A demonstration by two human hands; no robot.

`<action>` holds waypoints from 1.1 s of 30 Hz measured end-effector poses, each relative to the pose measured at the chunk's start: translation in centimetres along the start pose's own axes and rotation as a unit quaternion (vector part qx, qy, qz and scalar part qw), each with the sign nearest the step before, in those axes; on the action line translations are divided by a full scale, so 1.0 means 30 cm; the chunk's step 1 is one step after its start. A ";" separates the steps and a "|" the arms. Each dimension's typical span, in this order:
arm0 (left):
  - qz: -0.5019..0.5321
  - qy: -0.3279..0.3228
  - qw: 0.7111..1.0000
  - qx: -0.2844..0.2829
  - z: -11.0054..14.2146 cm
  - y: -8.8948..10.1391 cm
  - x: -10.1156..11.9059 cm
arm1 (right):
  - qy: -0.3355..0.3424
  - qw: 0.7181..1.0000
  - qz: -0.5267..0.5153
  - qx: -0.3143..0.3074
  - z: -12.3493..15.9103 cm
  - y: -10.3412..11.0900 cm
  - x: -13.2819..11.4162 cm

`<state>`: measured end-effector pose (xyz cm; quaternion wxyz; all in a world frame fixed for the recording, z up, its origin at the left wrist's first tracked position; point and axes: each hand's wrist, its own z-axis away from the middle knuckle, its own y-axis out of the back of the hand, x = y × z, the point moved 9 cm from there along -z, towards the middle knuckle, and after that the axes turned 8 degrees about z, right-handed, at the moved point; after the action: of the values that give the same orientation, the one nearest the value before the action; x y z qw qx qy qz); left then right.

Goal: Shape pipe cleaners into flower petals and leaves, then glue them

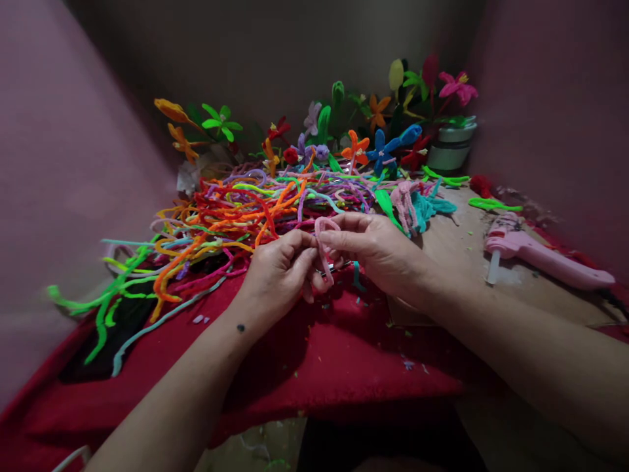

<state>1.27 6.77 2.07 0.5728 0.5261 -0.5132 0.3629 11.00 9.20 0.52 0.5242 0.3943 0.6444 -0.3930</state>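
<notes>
A pale pink pipe cleaner (323,249), bent into loops, is held between my two hands above the red cloth. My left hand (289,262) pinches it from the left, thumb and fingers pressed together. From the right, my right hand (373,249) grips the same pipe cleaner between thumb and fingers. A dark metallic thing (337,267) shows just below the fingers; its kind I cannot make out. Right behind the hands lies a large heap of coloured pipe cleaners (236,216), orange, red, green and purple.
A pink glue gun (545,252) rests on a cardboard sheet (442,229) at the right. Pipe-cleaner flowers (381,151) stand along the back, some in a pale pot (449,147). Small clippings dot the red cloth (344,354). A dark flat object (98,347) lies at the left.
</notes>
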 end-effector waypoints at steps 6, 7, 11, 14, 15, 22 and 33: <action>0.048 0.076 0.994 -0.064 -0.001 -0.035 -0.041 | 0.006 1.000 -0.011 0.018 -0.010 0.005 0.018; 0.065 0.094 0.991 -0.068 -0.001 -0.038 -0.049 | 0.002 1.000 -0.013 0.020 -0.010 0.003 0.024; 0.137 0.146 0.977 -0.078 0.001 -0.045 -0.074 | 0.003 1.000 -0.023 -0.003 -0.005 -0.025 0.026; 0.178 0.161 0.967 -0.084 0.004 -0.052 -0.082 | -0.001 0.999 -0.037 -0.030 -0.002 -0.045 0.022; 0.188 0.163 0.965 -0.082 0.005 -0.053 -0.081 | -0.002 0.999 -0.039 -0.036 -0.001 -0.050 0.021; 0.188 0.176 0.963 -0.082 0.017 -0.062 -0.084 | -0.005 0.997 -0.059 -0.052 -0.003 -0.063 0.020; 0.129 0.189 0.970 -0.084 0.020 -0.067 -0.103 | 0.013 0.998 -0.057 -0.032 -0.011 -0.041 0.023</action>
<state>2.41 6.21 -1.42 0.6501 0.3274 -0.4880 0.4817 9.66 9.10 0.01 0.5048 0.3448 0.6850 -0.3964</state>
